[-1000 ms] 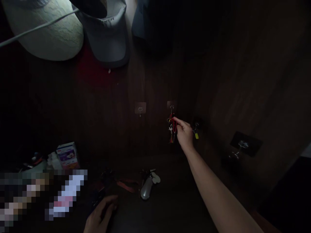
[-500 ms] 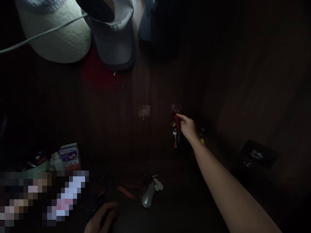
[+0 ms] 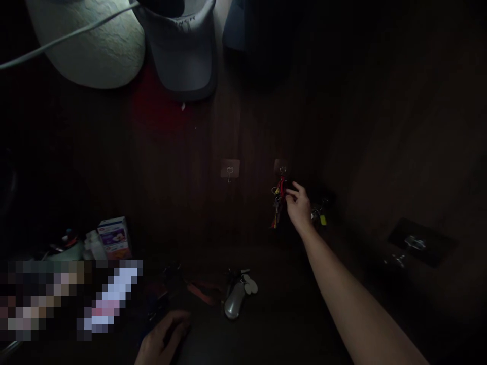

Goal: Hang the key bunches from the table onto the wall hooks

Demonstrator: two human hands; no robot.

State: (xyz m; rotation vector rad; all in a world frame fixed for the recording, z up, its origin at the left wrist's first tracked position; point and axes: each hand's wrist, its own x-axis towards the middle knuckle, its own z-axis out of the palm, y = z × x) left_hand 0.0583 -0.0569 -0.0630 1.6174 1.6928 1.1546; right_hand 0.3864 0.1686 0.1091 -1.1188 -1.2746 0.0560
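A bunch of keys [image 3: 277, 202] with a red strap and a yellow tag hangs from a clear adhesive hook [image 3: 282, 169] on the dark wooden back wall. My right hand [image 3: 299, 204] is just to the right of it, fingers parted, with the fingertips beside the red strap; light contact cannot be ruled out. Low in the view, my left hand [image 3: 165, 337] rests over the shelf, loosely curved, thumb and fingers apart, holding nothing visible. Ahead and to its right lies another key set with a rounded grey fob [image 3: 234, 301] and a pale heart-shaped tag [image 3: 250, 285].
Caps hang above, among them a grey cap [image 3: 186, 61] and a cream one [image 3: 95, 50], crossed by a white cable [image 3: 76, 34]. A second hook [image 3: 230, 170] holds nothing. More keys with a yellow tag [image 3: 323, 220] hang right. A small box [image 3: 114, 237] stands left.
My right hand has let go of the red strap at the hook and drawn slightly down and right, its fingers spreading. The keys now hang from the hook. The left hand is nearly still.
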